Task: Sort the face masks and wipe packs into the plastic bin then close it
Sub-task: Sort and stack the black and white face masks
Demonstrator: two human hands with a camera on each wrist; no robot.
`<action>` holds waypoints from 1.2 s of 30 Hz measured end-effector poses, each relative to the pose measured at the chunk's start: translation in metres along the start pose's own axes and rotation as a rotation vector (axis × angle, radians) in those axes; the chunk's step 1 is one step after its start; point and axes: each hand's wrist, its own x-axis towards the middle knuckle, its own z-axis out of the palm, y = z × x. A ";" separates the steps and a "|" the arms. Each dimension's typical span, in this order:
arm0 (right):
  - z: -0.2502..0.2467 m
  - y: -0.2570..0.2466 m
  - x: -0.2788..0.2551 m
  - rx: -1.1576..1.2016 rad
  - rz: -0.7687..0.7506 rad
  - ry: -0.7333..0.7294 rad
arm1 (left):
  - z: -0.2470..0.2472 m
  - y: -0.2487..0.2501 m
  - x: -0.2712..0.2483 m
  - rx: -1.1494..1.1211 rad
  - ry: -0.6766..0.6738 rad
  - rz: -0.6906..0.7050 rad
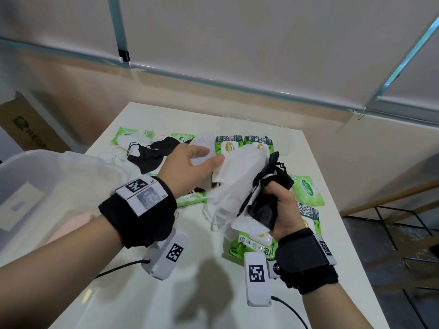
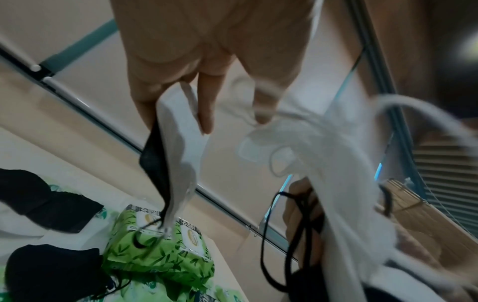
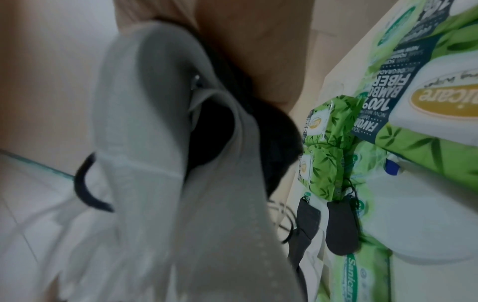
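**Both hands on a bunch of masks**

Right hand [image 1: 282,210] has its fingers curled tight round a bunch of masks [image 1: 240,184], white and black, held above the table [image 1: 194,293]. Left hand [image 1: 190,169] pinches a white mask at the bunch's top. Wipe packs [image 1: 306,191] and black masks [image 1: 152,155] lie scattered on the table. The bin [image 1: 35,176] sits at left.

A white worktop [image 1: 142,293] fills the lower middle of the head view. Behind it, from 10 to 2 o'clock, runs a pale wall of roller blinds [image 1: 237,43] with grey-green window frames [image 1: 190,78]. At 9 o'clock a brown cardboard box [image 1: 26,124] leans. At 4 o'clock lies dark floor [image 1: 380,245] with thin black metal legs [image 1: 389,224].
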 end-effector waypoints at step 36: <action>-0.040 0.045 0.017 -0.173 -0.004 0.082 | 0.064 -0.048 -0.017 -0.749 0.083 -0.417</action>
